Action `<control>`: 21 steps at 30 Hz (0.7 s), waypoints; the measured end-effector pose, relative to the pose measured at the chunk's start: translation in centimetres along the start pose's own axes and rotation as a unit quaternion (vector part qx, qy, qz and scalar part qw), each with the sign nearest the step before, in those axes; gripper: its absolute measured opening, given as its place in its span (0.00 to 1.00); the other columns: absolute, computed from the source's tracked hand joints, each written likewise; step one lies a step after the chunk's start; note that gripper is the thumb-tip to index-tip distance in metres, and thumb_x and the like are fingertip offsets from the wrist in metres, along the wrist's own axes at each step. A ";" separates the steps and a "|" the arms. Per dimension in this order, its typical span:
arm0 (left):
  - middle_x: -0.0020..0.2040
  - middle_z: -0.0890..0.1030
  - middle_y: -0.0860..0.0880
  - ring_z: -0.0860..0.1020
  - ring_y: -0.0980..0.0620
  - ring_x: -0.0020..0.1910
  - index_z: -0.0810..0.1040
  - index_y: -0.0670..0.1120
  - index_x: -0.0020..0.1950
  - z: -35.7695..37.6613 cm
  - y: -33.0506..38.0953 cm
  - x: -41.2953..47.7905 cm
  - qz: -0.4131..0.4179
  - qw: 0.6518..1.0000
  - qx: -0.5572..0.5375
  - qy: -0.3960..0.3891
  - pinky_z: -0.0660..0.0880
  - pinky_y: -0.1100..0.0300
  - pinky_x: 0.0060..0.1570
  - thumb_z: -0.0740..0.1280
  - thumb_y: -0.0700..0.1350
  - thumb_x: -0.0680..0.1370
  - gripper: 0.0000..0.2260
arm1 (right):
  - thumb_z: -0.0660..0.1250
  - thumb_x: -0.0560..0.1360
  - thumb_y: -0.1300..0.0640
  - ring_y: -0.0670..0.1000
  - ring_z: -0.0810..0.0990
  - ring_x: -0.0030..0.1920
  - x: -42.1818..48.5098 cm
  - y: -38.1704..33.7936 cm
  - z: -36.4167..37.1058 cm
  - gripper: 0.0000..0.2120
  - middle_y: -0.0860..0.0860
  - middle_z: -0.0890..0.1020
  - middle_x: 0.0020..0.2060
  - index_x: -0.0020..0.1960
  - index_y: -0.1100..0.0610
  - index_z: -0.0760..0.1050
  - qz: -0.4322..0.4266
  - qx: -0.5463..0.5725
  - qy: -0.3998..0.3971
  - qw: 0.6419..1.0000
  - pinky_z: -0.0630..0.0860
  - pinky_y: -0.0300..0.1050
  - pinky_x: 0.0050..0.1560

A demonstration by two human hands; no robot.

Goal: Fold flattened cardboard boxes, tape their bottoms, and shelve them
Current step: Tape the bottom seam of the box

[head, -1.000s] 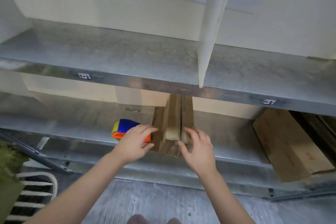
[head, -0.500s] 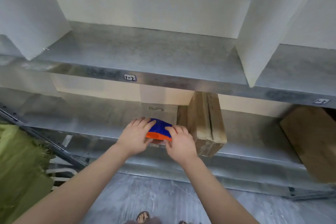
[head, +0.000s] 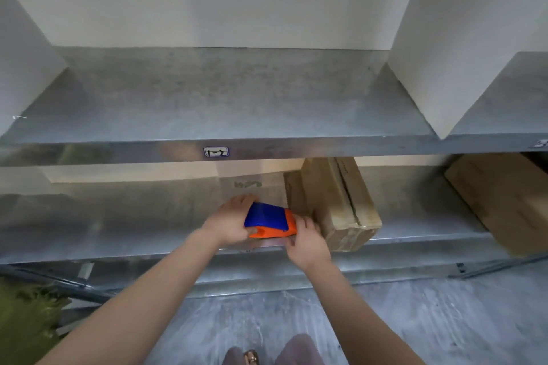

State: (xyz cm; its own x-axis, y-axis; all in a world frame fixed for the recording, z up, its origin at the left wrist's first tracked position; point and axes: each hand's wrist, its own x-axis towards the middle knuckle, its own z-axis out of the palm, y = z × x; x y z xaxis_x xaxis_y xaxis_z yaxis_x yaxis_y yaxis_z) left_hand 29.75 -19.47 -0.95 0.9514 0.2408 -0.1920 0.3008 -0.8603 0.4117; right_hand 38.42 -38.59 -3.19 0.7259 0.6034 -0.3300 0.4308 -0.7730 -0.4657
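On the lower shelf (head: 118, 225), the left hand (head: 229, 224) wraps its fingers round the blue-and-orange tape dispenser (head: 268, 218) while the right hand (head: 308, 243) pinches its orange end with curled fingers, probably to ready tape for the box (head: 338, 201) lying just beside it.

Storeroom or warehouse bay, long galvanised grey metal shelves (head: 225, 104) in tiers, small handwritten white location label (head: 216, 152) on the shelf edge, tall white divider panels (head: 444, 38), plain brown cardboard boxes (head: 335, 201) stored below, bare grey concrete floor (head: 415, 320)
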 end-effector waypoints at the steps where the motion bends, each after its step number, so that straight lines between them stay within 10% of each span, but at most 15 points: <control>1: 0.59 0.74 0.48 0.74 0.45 0.57 0.68 0.48 0.65 0.0 -0.2 0.3 -0.002 1.000 -0.019 -0.012 0.68 0.57 0.46 0.72 0.49 0.70 0.25 | 0.63 0.77 0.54 0.58 0.65 0.69 0.1 0.1 0.2 0.28 0.54 0.66 0.70 0.74 0.54 0.59 0.003 0.002 -0.001 1.000 0.71 0.52 0.64; 21: 0.60 0.76 0.51 0.74 0.52 0.57 0.70 0.52 0.68 0.6 -1.1 -1.6 0.037 0.997 -0.069 0.001 0.73 0.57 0.54 0.70 0.59 0.70 0.28 | 0.56 0.79 0.66 0.56 0.67 0.70 1.2 1.1 0.5 0.26 0.53 0.66 0.72 0.75 0.53 0.59 0.004 0.014 0.006 1.000 0.69 0.48 0.67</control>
State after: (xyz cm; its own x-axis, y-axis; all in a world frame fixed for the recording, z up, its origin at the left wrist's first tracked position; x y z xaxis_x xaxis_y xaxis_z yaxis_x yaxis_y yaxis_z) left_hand 27.88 -19.16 -1.66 0.9712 0.1806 -0.1554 0.2367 -0.8055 0.5432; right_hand 39.53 -38.65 -4.54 0.7359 0.5948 -0.3237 0.4099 -0.7717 -0.4863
